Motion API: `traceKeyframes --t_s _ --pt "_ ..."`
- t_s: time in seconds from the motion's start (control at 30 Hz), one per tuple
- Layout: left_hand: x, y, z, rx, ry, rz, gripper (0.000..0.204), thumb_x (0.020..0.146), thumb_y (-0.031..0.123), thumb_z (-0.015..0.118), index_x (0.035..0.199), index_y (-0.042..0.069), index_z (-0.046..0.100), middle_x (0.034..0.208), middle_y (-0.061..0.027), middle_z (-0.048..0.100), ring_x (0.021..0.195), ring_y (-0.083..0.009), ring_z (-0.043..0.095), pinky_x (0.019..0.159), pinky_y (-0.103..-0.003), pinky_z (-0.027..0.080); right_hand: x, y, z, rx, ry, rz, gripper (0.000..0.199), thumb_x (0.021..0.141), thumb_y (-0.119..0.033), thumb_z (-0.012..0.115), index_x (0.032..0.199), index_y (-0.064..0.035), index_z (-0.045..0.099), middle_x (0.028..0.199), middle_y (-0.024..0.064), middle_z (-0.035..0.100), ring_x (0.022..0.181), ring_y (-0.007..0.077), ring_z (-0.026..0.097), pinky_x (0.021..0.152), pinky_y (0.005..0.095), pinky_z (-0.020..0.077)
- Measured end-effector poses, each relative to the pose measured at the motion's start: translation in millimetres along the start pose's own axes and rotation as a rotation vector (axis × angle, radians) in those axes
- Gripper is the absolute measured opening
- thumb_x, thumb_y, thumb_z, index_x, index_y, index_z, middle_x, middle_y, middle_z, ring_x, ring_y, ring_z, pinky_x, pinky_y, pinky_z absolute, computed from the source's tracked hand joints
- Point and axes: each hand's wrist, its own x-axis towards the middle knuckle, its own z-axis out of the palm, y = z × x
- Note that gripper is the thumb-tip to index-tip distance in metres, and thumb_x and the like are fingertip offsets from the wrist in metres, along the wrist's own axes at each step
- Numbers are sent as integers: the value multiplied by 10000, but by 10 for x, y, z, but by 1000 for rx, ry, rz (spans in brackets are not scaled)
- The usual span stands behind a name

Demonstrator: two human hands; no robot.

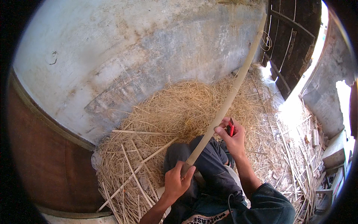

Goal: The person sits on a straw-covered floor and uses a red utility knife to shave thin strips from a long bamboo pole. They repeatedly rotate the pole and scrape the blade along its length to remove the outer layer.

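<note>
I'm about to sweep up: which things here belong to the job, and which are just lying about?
Job in hand:
long pale pole, gripped by the left hand
red tool, in the right hand

Apparently just lying about:
heaped straw-like strands
loose pale sticks

My pole (229, 98) is pale tan, my small tool (231, 129) is red and black. The shavings (182, 102) are straw-yellow; at eleven o'clock the wall (141, 59) is whitish, stained with brown.

- The pole (230, 95) is finished smooth and matt, wood-like.
- The red tool (231, 130) is cased in apparent plastic.
- The wall (179, 56) is coated in rough, stained plaster.
- The trousers (214, 158) are made of matt cloth.
</note>
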Motion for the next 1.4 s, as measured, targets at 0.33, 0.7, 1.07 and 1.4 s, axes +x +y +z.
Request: traceKeyframes --t_s 0.33,0.7,1.07,1.4 --pt "429 278 -104 222 86 137 375 1032 339 645 1184 -3 617 831 -176 705 690 -325 717 617 -437 540 46 -10 74 16 64 -59 317 936 -132 766 1187 27 657 916 28 696 833 85 638 753 251 508" --pt "475 495 -69 -73 36 44 361 1033 346 665 1124 -2 646 839 -160 721 738 -303 737 650 -382 548 -278 11 -28 -593 -219 -572 330 821 -232 856 1086 -74 738 843 84 718 649 238 686 599 318 544" --pt "455 513 4 -78 90 70 328 1036 311 652 1094 -12 650 797 -209 704 730 -388 734 627 -419 537 -303 -163 41 -723 -139 -676 315 768 -254 869 1032 -119 764 719 16 654 580 211 652 523 336 510" --pt "417 517 -5 -21 85 99 289 1028 273 672 1047 -13 635 744 -211 677 641 -381 703 532 -417 519 -250 -141 -45 -782 -107 -737 299 768 -281 865 1006 -127 769 702 16 648 549 203 633 494 339 489"
